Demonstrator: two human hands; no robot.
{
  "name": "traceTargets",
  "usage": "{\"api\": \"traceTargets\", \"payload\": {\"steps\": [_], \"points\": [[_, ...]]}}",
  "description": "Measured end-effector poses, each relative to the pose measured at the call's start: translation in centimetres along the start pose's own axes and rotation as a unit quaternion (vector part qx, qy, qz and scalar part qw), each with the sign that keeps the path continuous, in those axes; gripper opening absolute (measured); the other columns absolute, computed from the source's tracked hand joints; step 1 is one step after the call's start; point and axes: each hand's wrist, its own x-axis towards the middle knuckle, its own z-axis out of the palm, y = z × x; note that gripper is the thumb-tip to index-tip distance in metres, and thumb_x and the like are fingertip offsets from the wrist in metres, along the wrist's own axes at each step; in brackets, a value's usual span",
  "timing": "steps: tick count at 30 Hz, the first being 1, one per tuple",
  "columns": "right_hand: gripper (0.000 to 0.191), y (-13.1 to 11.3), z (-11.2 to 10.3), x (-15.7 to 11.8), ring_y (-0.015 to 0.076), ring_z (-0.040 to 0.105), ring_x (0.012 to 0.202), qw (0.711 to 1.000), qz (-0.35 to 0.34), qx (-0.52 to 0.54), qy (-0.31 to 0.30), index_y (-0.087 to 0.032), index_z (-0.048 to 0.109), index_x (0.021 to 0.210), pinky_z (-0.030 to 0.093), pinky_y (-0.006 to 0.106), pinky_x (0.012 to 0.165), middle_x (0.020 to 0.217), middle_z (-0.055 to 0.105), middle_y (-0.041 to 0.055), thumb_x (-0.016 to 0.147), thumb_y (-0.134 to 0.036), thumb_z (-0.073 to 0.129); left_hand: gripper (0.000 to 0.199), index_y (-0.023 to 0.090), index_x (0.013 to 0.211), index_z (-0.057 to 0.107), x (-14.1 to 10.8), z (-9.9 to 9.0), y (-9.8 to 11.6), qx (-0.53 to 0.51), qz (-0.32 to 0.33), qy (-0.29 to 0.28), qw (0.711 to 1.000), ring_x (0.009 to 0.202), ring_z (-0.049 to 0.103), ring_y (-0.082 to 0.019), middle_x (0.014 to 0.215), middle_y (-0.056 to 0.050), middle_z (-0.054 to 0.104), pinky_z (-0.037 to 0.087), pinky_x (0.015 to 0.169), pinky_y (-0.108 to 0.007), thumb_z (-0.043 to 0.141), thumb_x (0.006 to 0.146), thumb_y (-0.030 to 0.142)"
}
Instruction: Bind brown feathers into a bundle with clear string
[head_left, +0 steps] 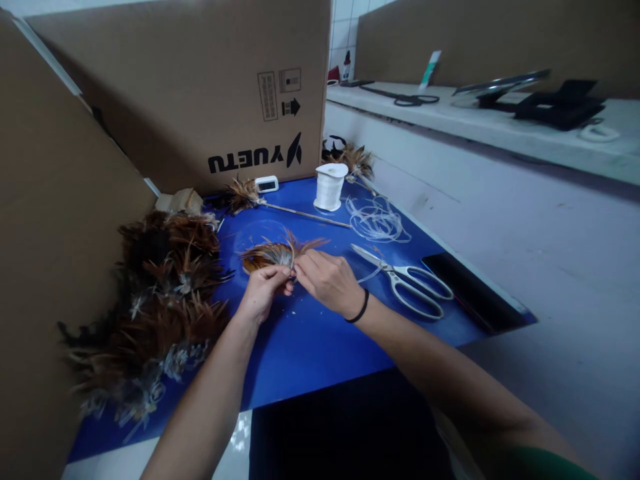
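A bundle of brown and grey feathers (270,254) is above the blue table top, between and beyond my hands. My left hand (267,287) pinches the bundle's base between thumb and fingers. My right hand (325,277), with a black band at the wrist, is closed at the same spot, fingertips against the feathers. Silver scissors (413,280) lie partly open to the right of my right hand. Farther back stand a white spool (330,188) and a loose tangle of clear strip (379,220). A stick with feathers at its end (305,214) lies behind the bundle.
A large heap of brown feather bunches (170,293) covers the table's left side. Cardboard (175,80) walls the back and left. More feathers (353,160) lie at the back corner. A black flat object (475,293) is at the right edge, below a white ledge (525,130).
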Motion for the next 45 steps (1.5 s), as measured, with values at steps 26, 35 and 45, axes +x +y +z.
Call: {"api": "traceTargets", "payload": {"steps": [26, 35, 45], "points": [[0.016, 8.1, -4.6, -7.6, 0.0157, 0.059, 0.083, 0.947, 0.103, 0.239, -0.190, -0.019, 0.067, 0.092, 0.044, 0.032, 0.078, 0.088, 0.065, 0.0039, 0.080, -0.015, 0.057, 0.011, 0.019, 0.068, 0.072, -0.3, 0.2, 0.3, 0.089, 0.184, 0.025, 0.979, 0.080, 0.059, -0.019, 0.053, -0.003, 0.057, 0.044, 0.080, -0.032, 0.069, 0.070, 0.030], [0.010, 7.0, -2.2, -6.6, 0.0175, 0.054, 0.085, 0.969, 0.081, 0.136, -0.192, -0.015, 0.064, 0.088, 0.042, 0.032, 0.078, 0.090, 0.060, 0.0072, 0.083, -0.017, 0.055, 0.007, 0.017, 0.072, 0.070, 0.1, -0.2, 0.0, 0.034, 0.151, 0.019, 0.988, 0.048, 0.048, -0.004, 0.086, -0.004, 0.063, 0.040, 0.050, -0.022, 0.068, 0.072, 0.023], [0.010, 6.4, -1.8, -6.0, 0.0106, 0.052, 0.059, 0.901, 0.210, 0.333, -0.184, -0.017, 0.049, 0.081, 0.042, 0.025, 0.058, 0.070, 0.058, 0.0011, 0.086, -0.013, 0.041, 0.010, 0.015, 0.073, 0.069, 0.2, -0.3, 0.1, -0.019, 0.109, 0.071, 0.991, 0.048, 0.049, -0.003, 0.084, -0.003, 0.063, 0.040, 0.048, -0.019, 0.070, 0.070, 0.024]]}}
